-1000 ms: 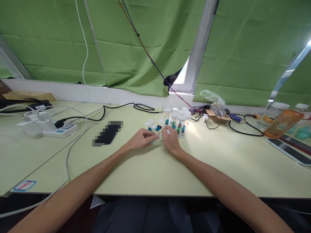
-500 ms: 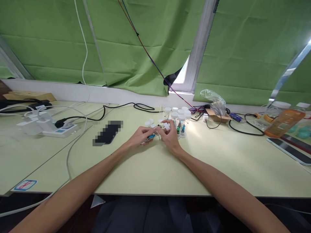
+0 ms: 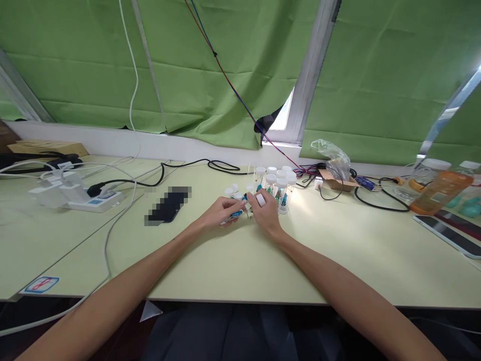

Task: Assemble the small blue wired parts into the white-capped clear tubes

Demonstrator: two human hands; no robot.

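Observation:
My left hand (image 3: 218,212) is closed around a small clear vial (image 3: 236,214) with something blue inside, held low over the pale green table (image 3: 233,255). My right hand (image 3: 266,213) meets it from the right, fingers pinched on a small white cap (image 3: 260,199). Just behind the hands stands a cluster of clear vials with white caps (image 3: 277,185), with blue and green bits inside. A few loose white caps (image 3: 232,190) lie to the left of that cluster.
A dark phone-like object (image 3: 168,205) lies left of my hands. A white power strip (image 3: 80,196) with cables sits far left. Right of the vials are a small cardboard box with a plastic bag (image 3: 334,173), black cables (image 3: 372,198), an orange bottle (image 3: 438,193) and a flat tablet (image 3: 447,233).
My right hand lifted a white cap off the vial and now holds it up at its fingertips; the left hand turned the vial slightly. Both hands stayed in the same spot.

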